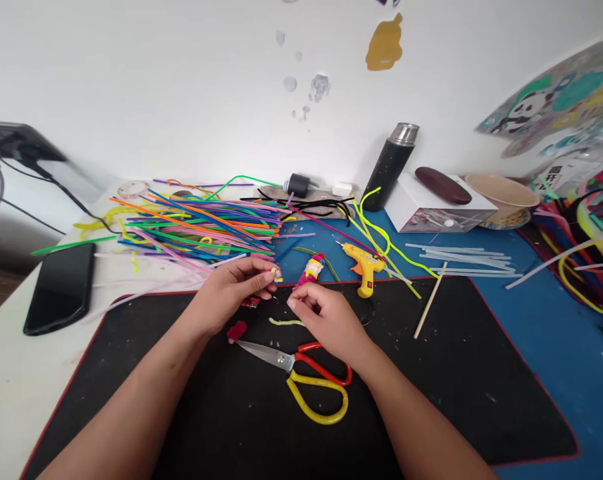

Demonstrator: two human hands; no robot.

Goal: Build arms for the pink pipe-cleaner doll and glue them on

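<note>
Below both hands, steel-bladed scissors with red and yellow handles (pixel 282 360) lie on the black mat (pixel 461 400); a careless right wrist could nudge them. Left hand (pixel 226 290): pinching a small yellow-and-pink fuzzy piece (pixel 277 275), which a slack grip could drop. Right hand (pixel 334 323): fingertips drawn together, perhaps on a fine strand, contents indistinct. Beyond it, yellow plastic glue gun (pixel 366 265); its nozzle, if hot, could burn straying knuckles.

L hand (pixel 248 283) & R hand (pixel 326 313) close, fingertips pinched.
</note>
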